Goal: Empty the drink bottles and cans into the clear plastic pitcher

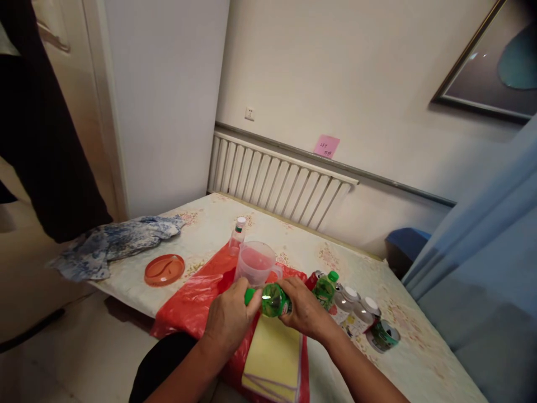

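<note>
My right hand (302,308) is wrapped round a green plastic bottle (272,300), tilted with its neck toward the left. The fingers of my left hand (232,313) are closed at the bottle's green cap (249,295). Just behind both hands stands a clear pitcher (255,262) with a handle on its right. Folded yellow cloths (274,355) lie below the bottle on a red plastic bag (188,305). A clear bottle with a white cap (238,238) stands behind the pitcher, to its left.
At the right stand another green bottle (325,289), white-capped bottles (345,302) and a green can (383,336). A red lid (164,270) and a patterned cloth (126,240) lie at the left of the table (335,254). A person's dark-clothed leg (46,123) is at the far left.
</note>
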`<state>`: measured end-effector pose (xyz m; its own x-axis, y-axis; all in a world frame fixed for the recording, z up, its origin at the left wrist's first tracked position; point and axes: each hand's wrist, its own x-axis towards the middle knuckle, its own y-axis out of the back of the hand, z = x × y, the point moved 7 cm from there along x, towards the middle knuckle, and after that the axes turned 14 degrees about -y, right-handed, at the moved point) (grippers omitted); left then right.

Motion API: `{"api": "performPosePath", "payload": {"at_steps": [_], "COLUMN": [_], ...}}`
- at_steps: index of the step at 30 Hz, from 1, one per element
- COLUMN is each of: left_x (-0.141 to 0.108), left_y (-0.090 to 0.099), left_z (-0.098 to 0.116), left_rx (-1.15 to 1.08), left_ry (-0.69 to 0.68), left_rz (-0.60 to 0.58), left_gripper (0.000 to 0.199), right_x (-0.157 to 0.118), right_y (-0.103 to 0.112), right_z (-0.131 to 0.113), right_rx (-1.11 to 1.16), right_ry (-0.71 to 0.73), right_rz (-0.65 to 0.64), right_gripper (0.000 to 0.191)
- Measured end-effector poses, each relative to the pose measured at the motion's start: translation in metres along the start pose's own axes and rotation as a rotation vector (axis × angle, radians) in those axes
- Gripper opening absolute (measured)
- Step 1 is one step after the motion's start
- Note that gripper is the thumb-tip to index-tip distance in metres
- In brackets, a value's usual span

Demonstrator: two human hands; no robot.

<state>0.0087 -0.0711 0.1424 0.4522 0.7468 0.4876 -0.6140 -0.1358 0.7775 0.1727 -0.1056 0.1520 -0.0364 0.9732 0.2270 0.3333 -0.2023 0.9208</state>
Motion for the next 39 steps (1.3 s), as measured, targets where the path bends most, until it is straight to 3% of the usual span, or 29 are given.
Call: {"api": "performPosePath", "payload": {"at_steps": [6,10,17,22,28,39], "left_x": [0.001,-0.006,-0.044,-0.068,-0.077,-0.083], "left_y": [0.008,-0.001,-0.049,-0.070,-0.079,-0.087], "left_z": [-0.009,-0.018,-0.022,-0.025,-0.036,-0.040], "left_rx": [-0.249,-0.411,-0.557,-0.592,-0.626,-0.655], "left_ry": [-0.054,-0.073,0.014,0.081,0.110,0.120], "left_rz": [0.148,0.181,0.002,-0.116,-0.126,-0.132], "left_gripper": [0.017,0.017,0.014,0.011,0.010,0.013], "right_x": [0.005,0.016,0.055,0.077,0.092,0.102], "right_y": [0.004,0.019,0.037,0.039,0.043,0.049], "right_z": [0.008,0.017,0.039,0.051,0.051,0.025], "right_rx": [0.050,-0.007,-0.423,-0.683,-0.745,-0.821], "right_ry": [-0.017,-0.054,-0.152,-0.166,-0.119,0.017], "right_rz": [-0.012,0.012,0.083,0.145,0.165,0.167], "right_gripper": [0.046,0.046,0.047,0.045,0.040,0.034]}}
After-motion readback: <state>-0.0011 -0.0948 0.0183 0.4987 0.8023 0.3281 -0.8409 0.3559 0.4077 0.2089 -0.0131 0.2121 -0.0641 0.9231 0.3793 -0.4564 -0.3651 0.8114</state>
